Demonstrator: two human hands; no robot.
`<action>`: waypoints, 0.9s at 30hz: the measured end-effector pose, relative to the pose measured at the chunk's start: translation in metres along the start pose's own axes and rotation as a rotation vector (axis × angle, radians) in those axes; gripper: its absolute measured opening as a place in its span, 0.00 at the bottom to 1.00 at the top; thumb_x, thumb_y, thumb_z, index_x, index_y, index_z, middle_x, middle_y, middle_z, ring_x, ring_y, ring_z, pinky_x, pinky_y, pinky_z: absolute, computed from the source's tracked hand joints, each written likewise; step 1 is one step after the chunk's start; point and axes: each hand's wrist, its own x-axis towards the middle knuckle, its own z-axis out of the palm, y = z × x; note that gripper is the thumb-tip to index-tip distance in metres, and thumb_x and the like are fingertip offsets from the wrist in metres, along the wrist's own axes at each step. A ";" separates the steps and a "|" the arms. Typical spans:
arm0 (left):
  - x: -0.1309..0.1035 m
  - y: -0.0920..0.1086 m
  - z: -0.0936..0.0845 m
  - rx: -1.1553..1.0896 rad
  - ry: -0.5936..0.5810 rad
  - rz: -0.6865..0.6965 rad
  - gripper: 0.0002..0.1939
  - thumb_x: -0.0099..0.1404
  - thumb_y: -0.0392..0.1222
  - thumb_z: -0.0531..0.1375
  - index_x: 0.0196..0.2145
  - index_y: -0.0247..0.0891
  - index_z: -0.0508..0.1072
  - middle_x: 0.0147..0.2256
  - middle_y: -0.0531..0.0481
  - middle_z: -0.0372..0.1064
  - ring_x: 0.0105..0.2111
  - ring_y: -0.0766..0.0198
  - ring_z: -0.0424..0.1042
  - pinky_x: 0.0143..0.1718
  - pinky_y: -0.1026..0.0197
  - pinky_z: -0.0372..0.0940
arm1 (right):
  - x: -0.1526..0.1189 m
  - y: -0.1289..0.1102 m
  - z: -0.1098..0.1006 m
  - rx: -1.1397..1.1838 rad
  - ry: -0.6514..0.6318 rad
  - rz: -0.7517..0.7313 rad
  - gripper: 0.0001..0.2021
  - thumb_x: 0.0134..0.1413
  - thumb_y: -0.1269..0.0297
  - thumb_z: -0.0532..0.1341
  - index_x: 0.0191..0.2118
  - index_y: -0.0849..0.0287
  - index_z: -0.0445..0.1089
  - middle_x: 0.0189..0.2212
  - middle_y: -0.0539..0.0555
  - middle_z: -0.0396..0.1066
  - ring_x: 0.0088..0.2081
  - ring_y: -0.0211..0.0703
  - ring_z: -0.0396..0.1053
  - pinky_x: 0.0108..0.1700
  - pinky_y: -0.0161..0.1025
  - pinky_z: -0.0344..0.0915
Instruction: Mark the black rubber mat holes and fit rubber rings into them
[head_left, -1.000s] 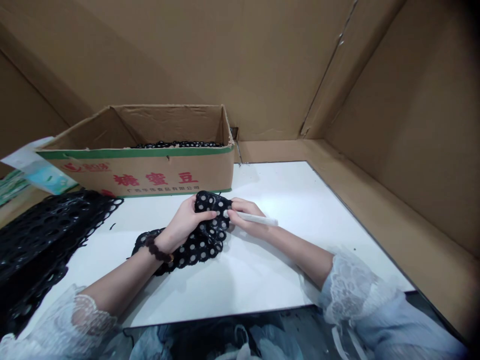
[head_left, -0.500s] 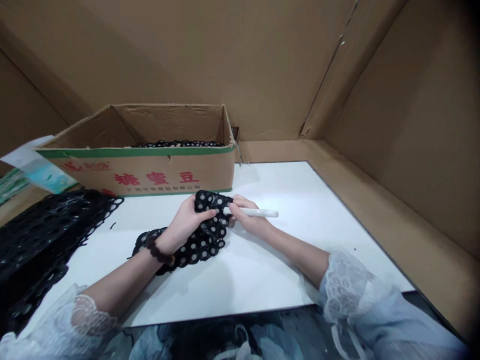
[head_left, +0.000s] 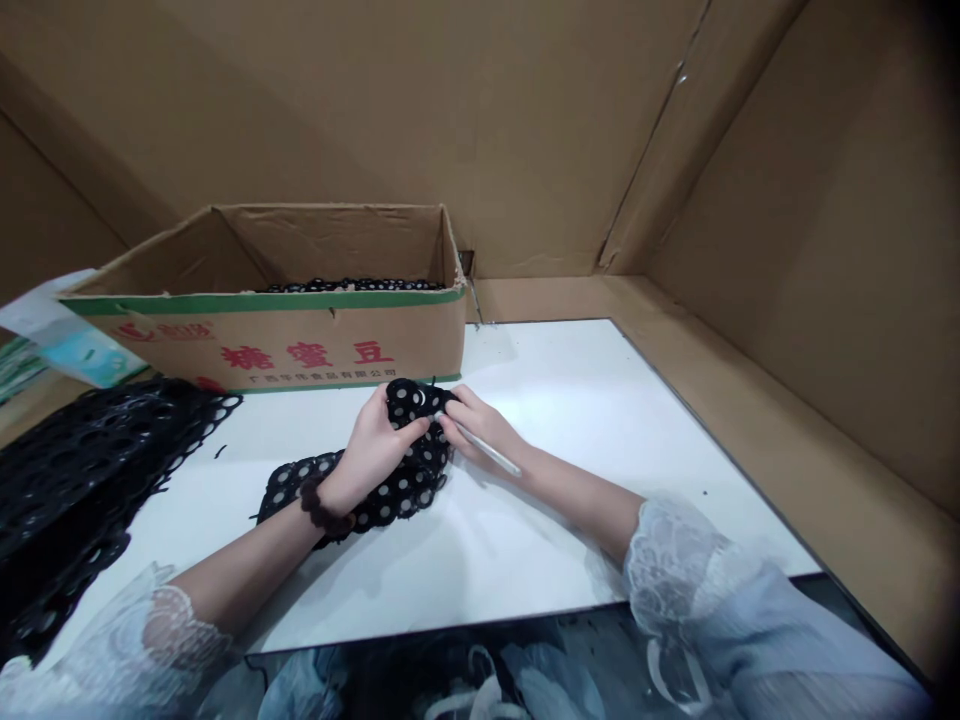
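A black strip of joined rings with pale round dots [head_left: 390, 492] lies partly on the white tabletop, its far end lifted. My left hand [head_left: 379, 440] grips that raised end, thumb on top and fingers behind it. In my right hand [head_left: 480, 425] a slim white pen-like tool [head_left: 491, 452] is pinched, its tip against the dotted strip beside my left thumb. The tool's back end slants down to the right, over my wrist. What its tip is made of cannot be made out.
Behind my hands stands an open cardboard box [head_left: 300, 340] with similar dotted pieces [head_left: 352, 286] inside. A heap of shiny black perforated sheet [head_left: 82, 470] covers the left side of the white table [head_left: 570, 520]. Cardboard walls [head_left: 525, 130] enclose the back and right.
The white tool has swung from nearly level to slanting down toward me. My right hand has shifted slightly left and turned; my left hand keeps its grip on the strip.
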 end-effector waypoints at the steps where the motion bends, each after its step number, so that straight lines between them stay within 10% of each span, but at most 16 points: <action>1: 0.000 0.001 0.001 0.021 0.015 0.014 0.16 0.51 0.39 0.61 0.38 0.36 0.64 0.39 0.49 0.67 0.41 0.58 0.67 0.45 0.57 0.60 | 0.001 -0.001 0.001 -0.027 0.014 0.008 0.10 0.58 0.65 0.46 0.26 0.58 0.56 0.33 0.54 0.58 0.32 0.38 0.61 0.36 0.37 0.63; 16: 0.010 -0.011 -0.009 -0.285 -0.337 -0.106 0.17 0.54 0.45 0.61 0.40 0.37 0.66 0.41 0.47 0.70 0.41 0.57 0.68 0.41 0.58 0.62 | 0.004 0.000 -0.003 0.278 0.077 0.231 0.16 0.55 0.65 0.51 0.17 0.59 0.53 0.23 0.49 0.56 0.27 0.35 0.60 0.32 0.34 0.59; 22: 0.008 -0.011 -0.011 -0.361 -0.231 -0.264 0.17 0.52 0.49 0.63 0.36 0.36 0.68 0.35 0.48 0.71 0.35 0.58 0.70 0.34 0.61 0.62 | -0.003 -0.005 -0.012 0.612 0.052 0.444 0.16 0.55 0.56 0.51 0.23 0.60 0.62 0.21 0.48 0.63 0.26 0.36 0.64 0.29 0.32 0.60; 27: 0.010 -0.011 -0.015 -0.088 -0.121 -0.107 0.17 0.51 0.50 0.64 0.34 0.37 0.69 0.33 0.50 0.70 0.37 0.58 0.68 0.38 0.60 0.61 | -0.004 -0.008 -0.008 0.634 0.041 0.471 0.16 0.55 0.55 0.51 0.24 0.60 0.63 0.23 0.49 0.65 0.28 0.37 0.66 0.30 0.33 0.62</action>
